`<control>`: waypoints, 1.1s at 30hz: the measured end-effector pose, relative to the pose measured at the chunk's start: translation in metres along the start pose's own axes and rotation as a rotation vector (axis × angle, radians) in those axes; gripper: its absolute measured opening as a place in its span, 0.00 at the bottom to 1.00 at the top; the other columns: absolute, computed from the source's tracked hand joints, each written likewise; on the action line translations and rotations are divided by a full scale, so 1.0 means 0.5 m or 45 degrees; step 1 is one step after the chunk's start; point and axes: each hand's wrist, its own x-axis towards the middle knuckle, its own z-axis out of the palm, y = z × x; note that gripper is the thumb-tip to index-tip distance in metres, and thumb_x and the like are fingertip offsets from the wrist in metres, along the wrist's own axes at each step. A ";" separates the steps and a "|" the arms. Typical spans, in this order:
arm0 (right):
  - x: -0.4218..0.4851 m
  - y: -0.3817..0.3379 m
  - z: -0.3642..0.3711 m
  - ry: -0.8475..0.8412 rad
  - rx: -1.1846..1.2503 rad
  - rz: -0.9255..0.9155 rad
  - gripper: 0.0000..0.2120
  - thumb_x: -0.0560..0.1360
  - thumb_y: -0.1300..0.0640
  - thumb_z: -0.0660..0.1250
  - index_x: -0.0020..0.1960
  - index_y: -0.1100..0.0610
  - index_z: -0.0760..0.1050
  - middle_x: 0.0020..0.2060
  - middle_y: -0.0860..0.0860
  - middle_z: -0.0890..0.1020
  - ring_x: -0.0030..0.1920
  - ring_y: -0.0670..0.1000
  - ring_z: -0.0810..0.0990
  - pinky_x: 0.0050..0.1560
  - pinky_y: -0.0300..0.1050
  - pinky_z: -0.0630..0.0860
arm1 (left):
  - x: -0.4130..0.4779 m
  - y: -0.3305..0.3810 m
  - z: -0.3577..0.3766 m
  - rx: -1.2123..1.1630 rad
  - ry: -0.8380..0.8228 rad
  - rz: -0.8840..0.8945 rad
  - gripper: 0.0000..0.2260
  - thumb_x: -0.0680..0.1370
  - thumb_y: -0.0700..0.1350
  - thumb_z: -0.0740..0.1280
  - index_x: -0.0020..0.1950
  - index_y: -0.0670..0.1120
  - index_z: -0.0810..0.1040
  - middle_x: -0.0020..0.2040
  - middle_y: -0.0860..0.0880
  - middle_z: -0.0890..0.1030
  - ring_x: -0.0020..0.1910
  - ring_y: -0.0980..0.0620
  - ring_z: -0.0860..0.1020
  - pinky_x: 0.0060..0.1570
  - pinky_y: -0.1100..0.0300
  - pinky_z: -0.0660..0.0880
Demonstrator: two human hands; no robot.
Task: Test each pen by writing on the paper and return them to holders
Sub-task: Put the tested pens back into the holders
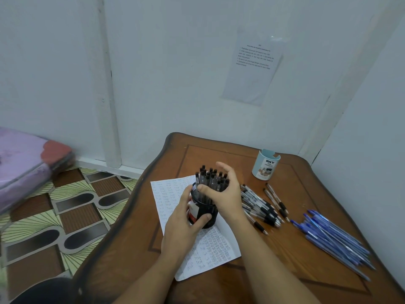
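Left hand (184, 218): its grip is wrapped round the side of the black mesh holder (205, 212), thumb across the front, steadying it
Right hand (223, 191): its grip is curled round the bundle of capped pens (210, 175) that stands in the holder, thumb laid against the near barrels, fingers arched over the far side
Black mesh holder: upright on the paper (210, 249), near the middle of the tabletop (252, 288), packed with pens, caps up
Paper: covered in rows of small handwritten marks on both sides of the holder, so a good deal of testing looks finished
Loose black pens (260, 205): a heap lying flat just right of the right hand, not in any holder
Blue pens (333, 238): a larger heap farther right, near the tabletop's edge, also lying loose
Pale blue holder (265, 165): upright at the back of the tabletop, well apart from the hands; no pens show above its rim
Progress: roughly midway by the look of it; one holder is full, while two heaps lie outside the holders
Left to do: whether the loose pens are already tested cannot be told from this view — either way they need returning, the blue ones probably to the pale blue holder
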 end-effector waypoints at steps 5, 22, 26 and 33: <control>-0.003 0.008 -0.002 -0.027 0.034 0.030 0.34 0.66 0.59 0.82 0.65 0.41 0.70 0.60 0.42 0.77 0.60 0.44 0.78 0.51 0.35 0.79 | -0.002 0.003 0.001 0.005 0.002 0.002 0.37 0.75 0.54 0.74 0.73 0.73 0.53 0.57 0.73 0.68 0.60 0.67 0.69 0.58 0.67 0.69; 0.034 0.011 -0.081 -0.331 0.132 0.227 0.51 0.51 0.35 0.84 0.71 0.34 0.66 0.62 0.48 0.81 0.64 0.49 0.80 0.64 0.51 0.76 | -0.008 0.011 -0.004 0.002 -0.005 0.000 0.36 0.75 0.53 0.74 0.73 0.72 0.55 0.58 0.73 0.70 0.59 0.67 0.71 0.55 0.72 0.69; 0.052 0.019 -0.155 -0.239 -0.021 0.229 0.52 0.49 0.30 0.81 0.69 0.31 0.65 0.62 0.49 0.80 0.65 0.51 0.78 0.67 0.60 0.74 | -0.009 0.015 -0.007 0.004 -0.014 0.003 0.37 0.75 0.53 0.74 0.71 0.75 0.53 0.59 0.74 0.69 0.62 0.63 0.72 0.60 0.62 0.71; 0.091 0.102 -0.304 -0.302 -0.806 0.554 0.67 0.46 0.18 0.72 0.78 0.31 0.46 0.82 0.52 0.50 0.80 0.60 0.52 0.76 0.70 0.54 | -0.013 0.023 -0.007 0.003 -0.017 -0.013 0.36 0.75 0.51 0.74 0.69 0.75 0.54 0.61 0.68 0.70 0.68 0.54 0.74 0.66 0.54 0.71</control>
